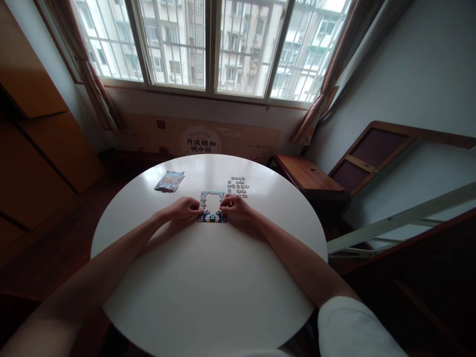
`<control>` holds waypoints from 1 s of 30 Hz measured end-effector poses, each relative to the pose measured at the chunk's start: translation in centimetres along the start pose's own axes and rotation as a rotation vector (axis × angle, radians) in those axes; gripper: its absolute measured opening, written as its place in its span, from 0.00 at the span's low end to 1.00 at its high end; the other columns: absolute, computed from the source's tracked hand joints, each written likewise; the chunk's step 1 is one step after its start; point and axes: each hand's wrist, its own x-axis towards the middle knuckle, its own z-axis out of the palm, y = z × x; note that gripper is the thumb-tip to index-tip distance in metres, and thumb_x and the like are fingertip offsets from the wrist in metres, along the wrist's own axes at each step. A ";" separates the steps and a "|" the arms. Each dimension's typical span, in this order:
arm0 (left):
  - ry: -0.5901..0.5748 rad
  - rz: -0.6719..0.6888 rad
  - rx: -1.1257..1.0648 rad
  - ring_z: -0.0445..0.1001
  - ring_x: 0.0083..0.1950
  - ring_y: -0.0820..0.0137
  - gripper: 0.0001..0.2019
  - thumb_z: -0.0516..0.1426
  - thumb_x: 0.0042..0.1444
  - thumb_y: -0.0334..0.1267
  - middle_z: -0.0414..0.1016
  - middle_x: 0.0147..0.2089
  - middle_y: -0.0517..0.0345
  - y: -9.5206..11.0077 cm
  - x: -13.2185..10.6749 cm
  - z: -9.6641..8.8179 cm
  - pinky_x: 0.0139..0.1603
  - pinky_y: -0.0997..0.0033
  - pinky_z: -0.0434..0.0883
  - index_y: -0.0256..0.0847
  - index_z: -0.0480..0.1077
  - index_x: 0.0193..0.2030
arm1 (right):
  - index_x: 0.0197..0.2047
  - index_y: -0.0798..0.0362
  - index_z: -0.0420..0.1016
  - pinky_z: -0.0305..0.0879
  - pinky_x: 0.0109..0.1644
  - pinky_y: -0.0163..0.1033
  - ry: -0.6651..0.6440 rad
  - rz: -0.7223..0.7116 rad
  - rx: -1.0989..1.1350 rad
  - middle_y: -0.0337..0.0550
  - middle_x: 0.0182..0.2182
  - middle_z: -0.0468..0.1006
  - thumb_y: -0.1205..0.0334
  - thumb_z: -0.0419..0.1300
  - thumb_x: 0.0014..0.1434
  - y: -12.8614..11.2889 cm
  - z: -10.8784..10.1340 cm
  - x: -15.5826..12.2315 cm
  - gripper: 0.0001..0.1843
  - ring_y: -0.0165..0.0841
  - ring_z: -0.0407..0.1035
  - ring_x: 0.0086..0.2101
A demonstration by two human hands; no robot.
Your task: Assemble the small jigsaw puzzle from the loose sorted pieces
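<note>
A partly assembled jigsaw puzzle (pixel 212 218) lies flat on the white round table (pixel 208 277), its coloured border surrounding a pale rectangle. My left hand (pixel 187 207) is closed, fingertips pressed against the puzzle's left edge near the lower corner. On the opposite side, my right hand (pixel 237 206) is pinched, thumb and forefinger over the right border; a piece between them is too small to make out. Just beyond that hand, several loose puzzle pieces (pixel 238 186) are spread in rough rows. The right hand covers part of the puzzle's right side.
A crumpled printed bag (pixel 170 181) rests on the table at the back left. Beyond the table's right edge stands a wooden bench (pixel 305 171), with a folded wooden frame (pixel 372 153) against the wall. Barred windows (pixel 211 44) are ahead and an orange cabinet (pixel 48 153) is at left.
</note>
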 end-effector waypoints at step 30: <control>0.016 0.019 -0.024 0.49 0.23 0.78 0.23 0.55 0.51 0.55 0.51 0.19 0.67 -0.1 0.0 0.2 0.23 0.75 0.46 0.37 0.60 0.18 | 0.25 0.58 0.79 0.56 0.28 0.32 -0.062 0.002 0.018 0.41 0.27 0.67 0.52 0.62 0.54 -0.4 0.2 0.0 0.16 0.26 0.60 0.26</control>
